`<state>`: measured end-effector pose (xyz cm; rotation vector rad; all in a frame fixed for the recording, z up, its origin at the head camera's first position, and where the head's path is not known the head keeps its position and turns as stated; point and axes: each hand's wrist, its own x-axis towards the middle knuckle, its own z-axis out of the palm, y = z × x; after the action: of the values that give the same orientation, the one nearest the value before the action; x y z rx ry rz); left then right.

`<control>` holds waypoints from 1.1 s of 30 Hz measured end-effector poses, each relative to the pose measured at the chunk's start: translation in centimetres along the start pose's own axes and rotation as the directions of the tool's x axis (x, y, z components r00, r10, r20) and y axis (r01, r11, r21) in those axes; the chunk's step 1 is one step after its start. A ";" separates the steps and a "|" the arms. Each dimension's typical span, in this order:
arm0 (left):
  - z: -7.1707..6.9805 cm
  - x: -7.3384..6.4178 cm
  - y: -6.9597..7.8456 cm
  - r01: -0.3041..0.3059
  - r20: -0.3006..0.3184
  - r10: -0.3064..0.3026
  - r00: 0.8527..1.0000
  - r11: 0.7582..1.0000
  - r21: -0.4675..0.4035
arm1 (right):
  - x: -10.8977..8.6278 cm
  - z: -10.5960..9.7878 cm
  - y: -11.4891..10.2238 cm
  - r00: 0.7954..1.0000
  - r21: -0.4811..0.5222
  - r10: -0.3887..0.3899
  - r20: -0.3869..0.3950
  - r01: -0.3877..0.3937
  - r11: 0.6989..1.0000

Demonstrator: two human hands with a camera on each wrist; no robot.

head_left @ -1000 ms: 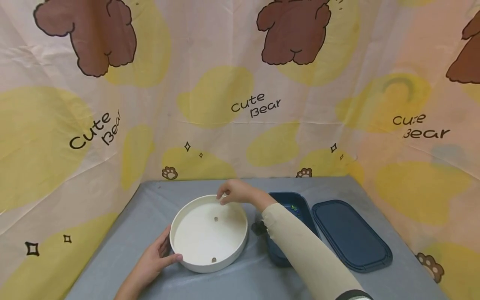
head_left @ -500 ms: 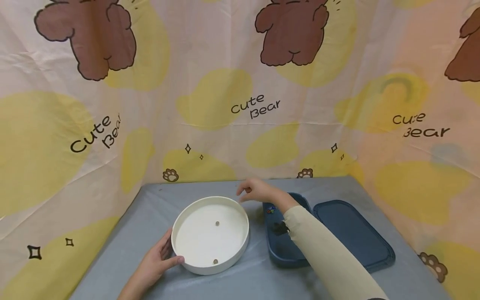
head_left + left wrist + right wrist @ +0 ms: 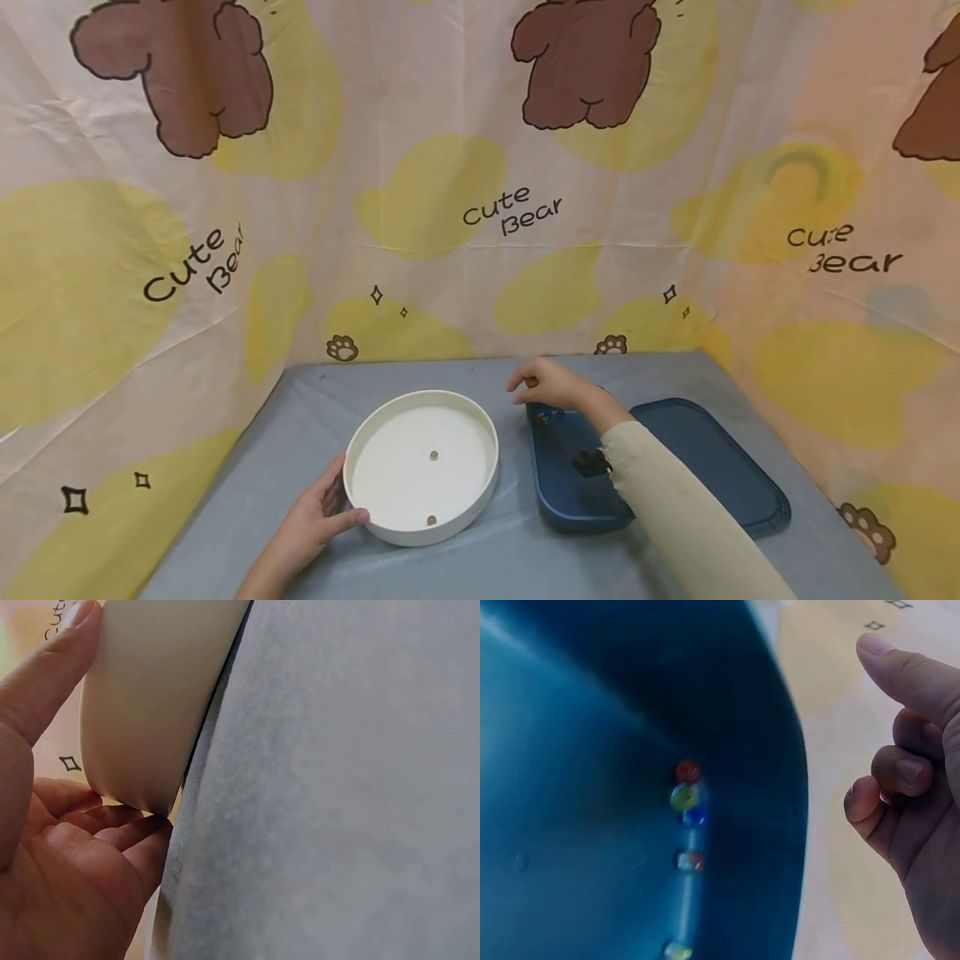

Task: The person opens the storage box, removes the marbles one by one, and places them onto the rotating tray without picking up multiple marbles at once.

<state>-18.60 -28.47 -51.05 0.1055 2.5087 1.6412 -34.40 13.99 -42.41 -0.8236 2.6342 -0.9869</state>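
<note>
My left hand [image 3: 309, 515] grips the side of a round white shallow tray [image 3: 393, 467], thumb at the rim and fingers against the outer wall. Two small brownish beads [image 3: 433, 456] lie apart on the tray's floor. Over the far left corner of a dark blue plastic box [image 3: 573, 500] hovers my right hand [image 3: 551, 387], fingers loosely bent, holding nothing. In the right wrist view, a red bead [image 3: 688, 772], a yellow-green bead [image 3: 683, 797] and a blue bead [image 3: 694, 817] sit close together along the box's inner edge. A clear-and-reddish bead [image 3: 691, 861] lies near them.
A matching dark blue lid [image 3: 705, 458] lies right of the box. The grey cloth [image 3: 300, 417] covers the table, which ends at a bear-print curtain [image 3: 420, 275] behind and on both sides. A black object [image 3: 591, 462] shows at the right sleeve's cuff.
My right hand has moved right, from over the white tray's far rim to the blue box's far left corner. My left hand keeps hold of the tray.
</note>
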 end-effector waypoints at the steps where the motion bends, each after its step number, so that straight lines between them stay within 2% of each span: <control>1: 0.0 0.0 0.0 0.002 -0.003 -0.002 1.000 1.000 0.001 | -0.2 -0.1 0.3 1.000 0.003 -0.002 -0.003 0.002 1.000; 9: -0.2 0.1 0.5 -0.007 -0.005 0.007 1.000 1.000 0.016 | -1.1 -0.5 2.0 0.999 0.009 0.021 -0.034 -0.021 1.000; 17: -0.8 0.3 1.5 0.007 0.058 -0.010 0.998 0.998 0.055 | -1.6 -0.6 2.8 0.998 -0.006 0.054 -0.023 -0.054 0.998; 23: -1.3 0.6 1.8 -0.019 0.104 0.006 0.995 0.993 0.119 | -1.8 -0.4 3.6 0.998 -0.011 0.057 -0.037 -0.058 0.998; 28: -1.7 1.1 2.0 -0.064 0.141 0.038 0.989 0.981 0.183 | -2.1 -0.3 4.1 0.997 -0.019 0.066 -0.041 -0.067 0.998; 33: -1.9 1.6 1.7 -0.094 0.163 0.068 0.984 0.983 0.158 | -2.3 -0.2 4.3 0.996 -0.044 0.072 -0.043 -0.074 0.996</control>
<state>-20.52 -29.26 -48.84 0.3460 2.5448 1.3889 -34.44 18.09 -45.08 -0.7182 2.7103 -0.9386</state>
